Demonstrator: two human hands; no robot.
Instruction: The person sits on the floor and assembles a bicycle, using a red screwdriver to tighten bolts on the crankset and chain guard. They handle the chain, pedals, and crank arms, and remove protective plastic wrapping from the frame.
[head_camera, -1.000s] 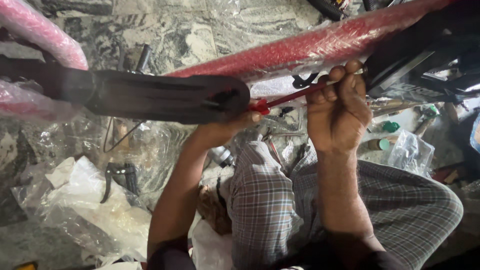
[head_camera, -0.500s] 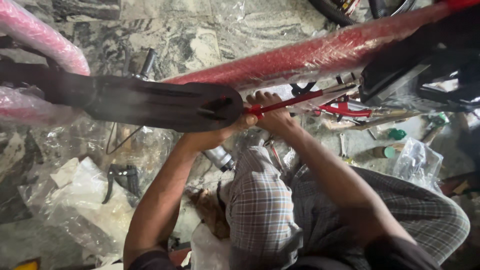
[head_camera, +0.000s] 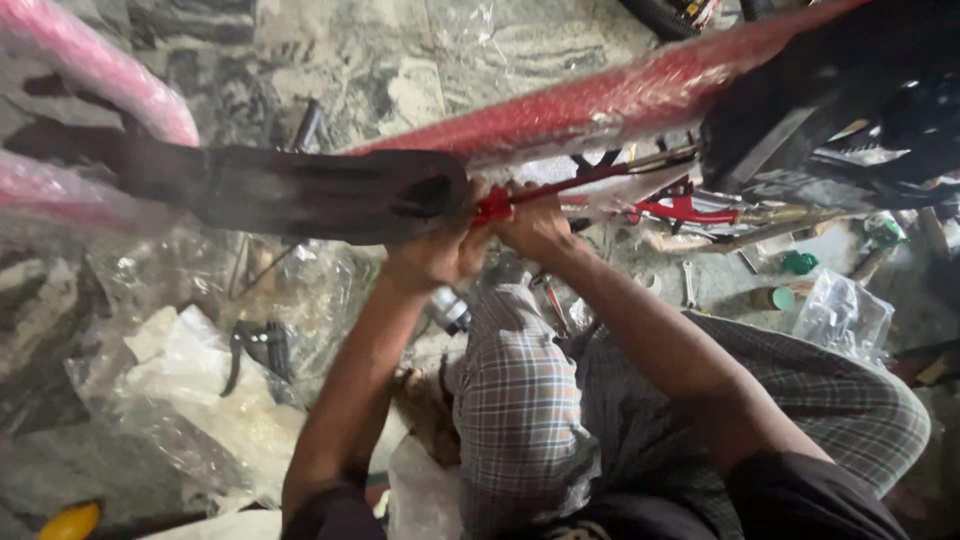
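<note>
A black bicycle saddle stretches across the left, its end close to my hands. Behind it runs a red frame tube wrapped in clear bubble wrap. A thin red rod runs from the frame towards the saddle. My left hand is closed around the red end piece right beside the saddle. My right hand touches the left one, its fingers curled on the same rod. Exactly what the fingers pinch is hidden. My checked-cloth knees are below.
Crumpled clear plastic and a black tool lie on the marble floor at left. A wrench, green-capped pieces and a plastic bag lie at right. Black bicycle parts fill the upper right, and a pink wrapped tube crosses upper left.
My right hand has slid left along the thin red rod, from under the frame tube to the saddle end. It now touches my left hand, which stayed in place.
</note>
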